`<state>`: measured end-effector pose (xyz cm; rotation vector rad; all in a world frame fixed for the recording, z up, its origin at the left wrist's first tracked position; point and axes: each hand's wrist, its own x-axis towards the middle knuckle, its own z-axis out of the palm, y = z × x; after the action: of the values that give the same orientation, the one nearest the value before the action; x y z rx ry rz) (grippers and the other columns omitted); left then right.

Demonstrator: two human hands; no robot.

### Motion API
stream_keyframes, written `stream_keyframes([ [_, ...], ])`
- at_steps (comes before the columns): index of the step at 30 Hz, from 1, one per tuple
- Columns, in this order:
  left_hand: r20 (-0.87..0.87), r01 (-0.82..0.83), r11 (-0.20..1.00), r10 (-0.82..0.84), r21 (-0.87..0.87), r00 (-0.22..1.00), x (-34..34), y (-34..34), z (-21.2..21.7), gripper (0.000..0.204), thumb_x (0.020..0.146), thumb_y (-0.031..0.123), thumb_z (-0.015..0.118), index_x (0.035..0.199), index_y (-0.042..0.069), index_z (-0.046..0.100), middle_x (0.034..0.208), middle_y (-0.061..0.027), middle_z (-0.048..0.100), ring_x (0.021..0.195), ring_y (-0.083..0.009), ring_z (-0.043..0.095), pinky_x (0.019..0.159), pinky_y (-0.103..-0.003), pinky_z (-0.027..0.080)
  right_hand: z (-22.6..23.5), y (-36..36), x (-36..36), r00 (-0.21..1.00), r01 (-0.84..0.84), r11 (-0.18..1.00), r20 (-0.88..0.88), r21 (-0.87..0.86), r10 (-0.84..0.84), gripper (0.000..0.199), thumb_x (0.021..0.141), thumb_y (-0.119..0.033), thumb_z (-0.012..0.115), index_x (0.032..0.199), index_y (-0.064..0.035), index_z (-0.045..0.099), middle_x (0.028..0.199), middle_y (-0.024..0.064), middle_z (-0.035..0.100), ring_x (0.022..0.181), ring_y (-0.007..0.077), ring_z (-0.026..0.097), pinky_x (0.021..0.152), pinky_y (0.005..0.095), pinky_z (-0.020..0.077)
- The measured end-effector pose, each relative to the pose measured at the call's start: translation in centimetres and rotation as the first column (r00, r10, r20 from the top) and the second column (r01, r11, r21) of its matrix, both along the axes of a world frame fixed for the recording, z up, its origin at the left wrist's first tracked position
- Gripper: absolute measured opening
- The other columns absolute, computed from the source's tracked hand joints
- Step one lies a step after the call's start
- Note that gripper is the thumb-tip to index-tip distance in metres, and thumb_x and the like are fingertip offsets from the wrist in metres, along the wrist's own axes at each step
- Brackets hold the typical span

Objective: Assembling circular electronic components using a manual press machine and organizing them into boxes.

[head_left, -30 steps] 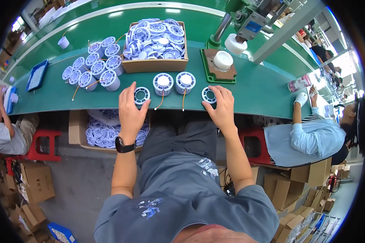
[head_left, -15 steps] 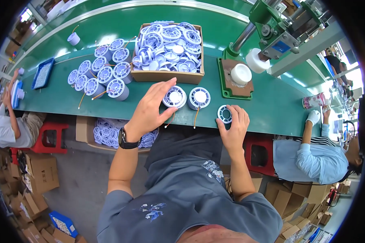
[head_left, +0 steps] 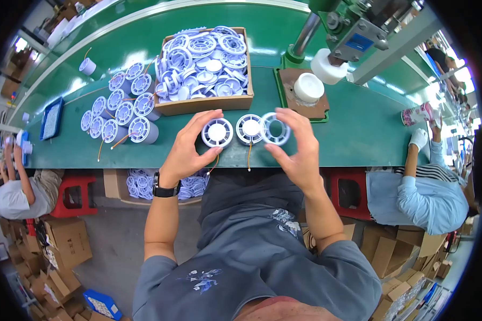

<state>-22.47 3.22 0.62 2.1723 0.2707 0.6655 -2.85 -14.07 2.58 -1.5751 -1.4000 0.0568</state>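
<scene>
- Left hand (head_left: pixel 190 150) cups a round white plastic fan unit (head_left: pixel 217 132) on the green belt (head_left: pixel 359 134).
- Right hand (head_left: pixel 300 150) pinches an open white plastic ring (head_left: pixel 276 128), seemingly touching a second fan unit (head_left: pixel 250 128).
- Finished-looking units stand in a cluster (head_left: pixel 120 112) to the left; the cardboard box of rings (head_left: pixel 209 59) remains heaped, so much is left.

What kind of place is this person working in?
Most likely a factory assembly line: a long green conveyor belt, a cardboard box heaped with round white fan parts, a press machine, and other seated workers alongside.
</scene>
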Motion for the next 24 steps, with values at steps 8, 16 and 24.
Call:
stream_keyframes([
  [8,0.019,-0.165,0.975,0.17,-0.15,0.985,-2.2,0.4,-0.5,0.073,0.068,0.002,0.072,0.136,0.003,0.047,0.126,-0.0159,0.057,0.115,-0.0292,0.058,0.099,-0.036,0.045,-0.9,2.5,-1.0,0.991,-0.117,0.988,0.054,-0.097,0.123,0.056,0.069,-0.007,0.08,0.12,-0.0045,0.059,0.124,0.0147,0.058,0.116,0.0339,0.054,0.097,0.041,0.0444],
  [16,0.158,-0.353,0.935,0.346,0.021,0.925,-3.4,-0.7,0.0,0.061,0.075,0.004,0.069,0.132,-0.001,0.049,0.126,-0.0184,0.056,0.114,-0.0309,0.058,0.096,-0.038,0.047,-1.7,2.9,-1.5,0.997,-0.069,0.997,0.043,-0.038,0.071,0.056,0.068,-0.01,0.081,0.119,-0.0044,0.058,0.119,0.014,0.056,0.112,0.0346,0.053,0.093,0.0412,0.0451],
  [24,0.275,-0.297,0.937,0.339,-0.183,0.9,-0.5,-7.7,0.3,0.053,0.08,0.008,0.068,0.129,-0.005,0.051,0.129,-0.0207,0.052,0.116,-0.0324,0.054,0.098,-0.039,0.045,-3.5,2.8,-2.0,0.999,-0.008,0.999,0.053,-0.038,0.01,0.059,0.066,-0.007,0.082,0.121,-0.005,0.058,0.129,0.0165,0.052,0.114,0.0341,0.054,0.095,0.0399,0.0458],
])
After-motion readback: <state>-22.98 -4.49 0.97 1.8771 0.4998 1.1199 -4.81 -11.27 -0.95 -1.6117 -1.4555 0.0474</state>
